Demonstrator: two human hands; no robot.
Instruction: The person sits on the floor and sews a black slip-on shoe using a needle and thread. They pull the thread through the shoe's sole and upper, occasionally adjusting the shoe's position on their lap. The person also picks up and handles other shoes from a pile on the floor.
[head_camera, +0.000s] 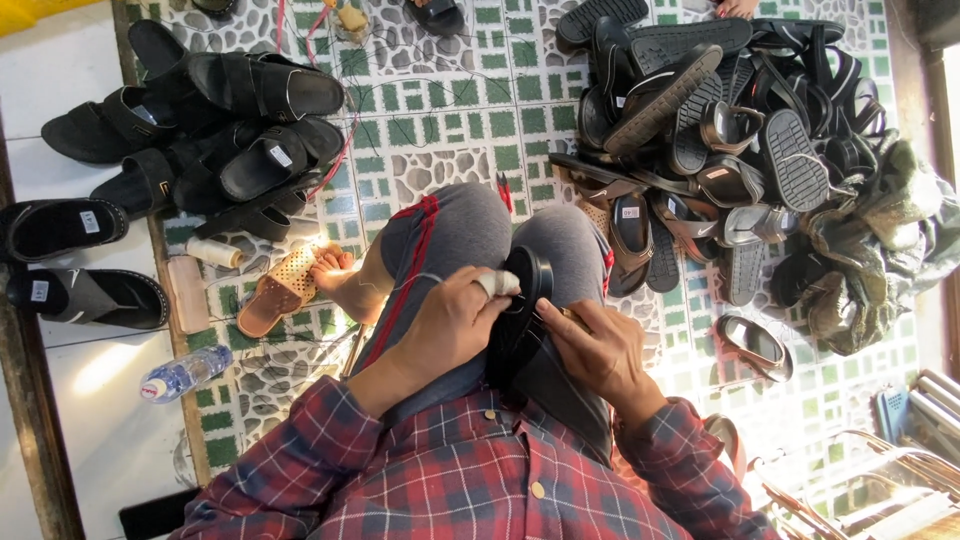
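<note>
A black sandal (527, 300) stands on edge between my knees, pressed against my lap. My left hand (450, 325) grips its side, with a white wrap on one fingertip and a thin thread running off toward my knee. My right hand (600, 350) holds the other side of the sandal, fingers pinched at the strap; whether it holds a needle I cannot tell. I sit on a tiled floor in grey trousers and a red plaid shirt.
A heap of black and brown sandals (720, 130) lies at the right. More black sandals (220, 120) lie at the left. A tan perforated slipper (280, 290), a thread spool (215, 253) and a plastic bottle (185, 373) sit beside my foot. Metal frames (880, 480) stand lower right.
</note>
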